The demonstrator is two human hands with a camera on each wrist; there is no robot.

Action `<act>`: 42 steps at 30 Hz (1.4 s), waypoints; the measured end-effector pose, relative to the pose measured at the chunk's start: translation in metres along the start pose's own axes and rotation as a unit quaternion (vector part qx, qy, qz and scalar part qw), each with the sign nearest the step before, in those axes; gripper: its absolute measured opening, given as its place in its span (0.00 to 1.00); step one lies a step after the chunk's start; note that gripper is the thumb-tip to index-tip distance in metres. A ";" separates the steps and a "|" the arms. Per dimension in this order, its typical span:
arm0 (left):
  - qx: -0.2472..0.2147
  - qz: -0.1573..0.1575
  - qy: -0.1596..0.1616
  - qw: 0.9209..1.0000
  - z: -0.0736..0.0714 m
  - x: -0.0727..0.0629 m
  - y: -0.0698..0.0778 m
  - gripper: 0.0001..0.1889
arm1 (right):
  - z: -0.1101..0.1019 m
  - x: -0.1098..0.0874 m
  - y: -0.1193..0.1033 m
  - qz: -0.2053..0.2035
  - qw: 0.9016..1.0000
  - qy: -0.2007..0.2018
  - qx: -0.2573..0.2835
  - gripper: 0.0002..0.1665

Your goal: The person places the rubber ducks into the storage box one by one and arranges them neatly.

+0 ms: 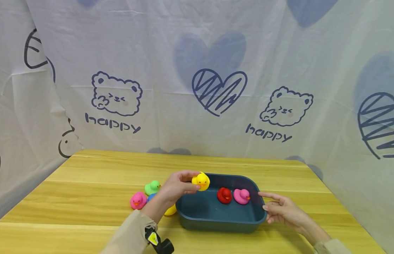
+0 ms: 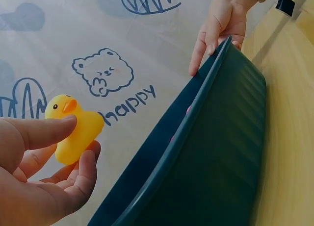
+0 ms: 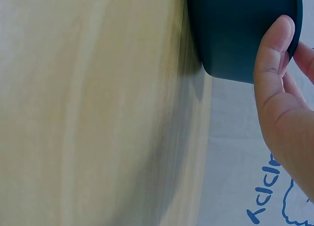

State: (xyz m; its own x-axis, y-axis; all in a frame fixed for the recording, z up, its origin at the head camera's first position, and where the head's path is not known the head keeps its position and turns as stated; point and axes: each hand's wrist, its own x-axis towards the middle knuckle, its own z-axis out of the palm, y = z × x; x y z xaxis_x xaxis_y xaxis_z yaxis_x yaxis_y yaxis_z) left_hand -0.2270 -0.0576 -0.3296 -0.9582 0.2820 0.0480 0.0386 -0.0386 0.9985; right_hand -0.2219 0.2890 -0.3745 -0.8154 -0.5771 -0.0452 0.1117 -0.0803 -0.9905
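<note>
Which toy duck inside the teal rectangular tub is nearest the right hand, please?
The pink toy duck in the tub; the red toy duck sits farther from the right hand.

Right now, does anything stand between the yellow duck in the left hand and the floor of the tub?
Nothing visible does. The left hand holds the yellow duck higher than the dark tub; the red duck and the pink duck inside lie farther right.

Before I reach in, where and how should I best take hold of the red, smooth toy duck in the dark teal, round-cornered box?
Probably grip the rounded body of the red toy duck from above, across its near and far sides: it sits upright within the raised walls of the dark teal box, with a pink toy duck close on its right.
</note>
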 end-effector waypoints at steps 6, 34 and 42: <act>-0.015 -0.005 0.020 1.000 0.011 0.013 -0.006 0.21 | 0.001 0.000 0.000 -0.001 1.000 0.000 0.001 0.25; 0.010 -0.113 0.005 0.994 0.031 0.048 -0.022 0.22 | -0.001 -0.001 0.000 -0.005 1.000 -0.013 0.013 0.24; -0.038 -0.160 -0.007 0.986 0.029 0.050 -0.032 0.22 | -0.002 -0.001 0.000 -0.007 1.000 -0.015 0.015 0.25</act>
State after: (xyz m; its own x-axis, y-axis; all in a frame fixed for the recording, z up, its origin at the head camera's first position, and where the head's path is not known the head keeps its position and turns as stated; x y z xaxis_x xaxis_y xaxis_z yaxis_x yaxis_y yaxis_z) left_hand -0.2682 -0.0142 -0.3579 -0.9139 0.3051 -0.2679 -0.2863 -0.0163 0.9580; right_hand -0.2216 0.2912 -0.3752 -0.7995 -0.6001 -0.0260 0.1166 -0.1126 -0.9868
